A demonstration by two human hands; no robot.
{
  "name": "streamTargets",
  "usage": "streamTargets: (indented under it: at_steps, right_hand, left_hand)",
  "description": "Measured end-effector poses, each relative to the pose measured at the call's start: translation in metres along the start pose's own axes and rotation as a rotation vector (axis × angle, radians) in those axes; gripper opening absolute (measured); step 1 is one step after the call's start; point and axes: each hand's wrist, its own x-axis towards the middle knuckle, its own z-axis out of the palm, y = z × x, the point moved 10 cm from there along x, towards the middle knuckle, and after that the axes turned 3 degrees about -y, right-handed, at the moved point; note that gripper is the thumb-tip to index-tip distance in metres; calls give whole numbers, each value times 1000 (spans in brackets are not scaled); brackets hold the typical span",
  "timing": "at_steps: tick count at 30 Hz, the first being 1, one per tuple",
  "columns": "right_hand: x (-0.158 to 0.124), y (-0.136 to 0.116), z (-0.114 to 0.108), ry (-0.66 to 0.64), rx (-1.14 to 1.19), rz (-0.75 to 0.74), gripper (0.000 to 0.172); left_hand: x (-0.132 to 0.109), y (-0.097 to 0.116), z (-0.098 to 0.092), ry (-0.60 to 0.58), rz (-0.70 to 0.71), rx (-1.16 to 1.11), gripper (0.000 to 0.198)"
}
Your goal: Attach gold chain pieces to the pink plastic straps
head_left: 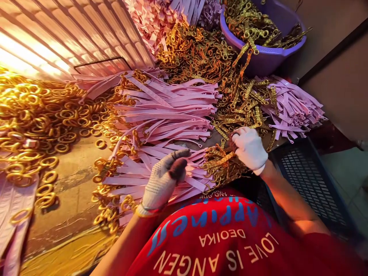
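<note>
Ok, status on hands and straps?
Left hand over pink straps, grip unclear. Right hand at gold links, grip unclear. More links crowd the strap ends.

Ribbed panel [86, 34]; dark crate [312, 180].

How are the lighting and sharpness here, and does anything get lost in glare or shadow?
Head view: warm glare washes out the left part of the ribbed panel; head view: the dark crate on the right sits in dimmer light; head view: left hand and right hand have readable outlines, though the right glove's texture looks soft.
</note>
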Motion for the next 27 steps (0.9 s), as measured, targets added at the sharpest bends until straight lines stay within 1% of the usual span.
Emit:
streamTargets:
  at_steps: [2,4,6,8,10,12,14,16,18,20,22,24,27]
  right_hand:
    - [8,21,18,-10,-111,11,25]
    - [16,28,35,-14,-172,-6,28]
    - [21,28,47,-11,-209,-34,31]
    - [23,27,50,7,-241,-68,31]
    - [23,27,45,37,-228,-96,29]
    - [22,25,34,68,-173,-107,25]
    - [20,18,18,95,-81,-104,27]
    - [16,0,3,101,19,-119,32]
    - [12,-27,-8,69,93,-171,34]
    - [9,-55,-14,6,124,-221,37]
    - [6,-73,-15,-66,128,-205,39]
    - [4,-84,-14,-127,156,-182,35]
    - [1,-103,-14,-147,308,-252,23]
  left_hand:
    - [-5,-5,5,-10,-176,-298,50]
    - [-13,-2,19,-88,-312,-531,56]
    - [-20,7,30,-162,-356,-652,58]
    - [-26,14,34,-185,-332,-685,45]
    - [-30,14,32,-170,-290,-655,31]
    - [-32,8,28,-131,-265,-589,36]
    - [-32,2,23,-86,-237,-502,39]
    - [-30,1,18,-43,-183,-397,39]
    - [-29,4,16,-10,-124,-300,41]
    - [-30,7,19,-5,-97,-240,44]
    - [-32,12,26,-9,-58,-214,50]
    - [-34,20,31,10,28,-180,55]
    - [-36,30,31,91,180,-52,60]
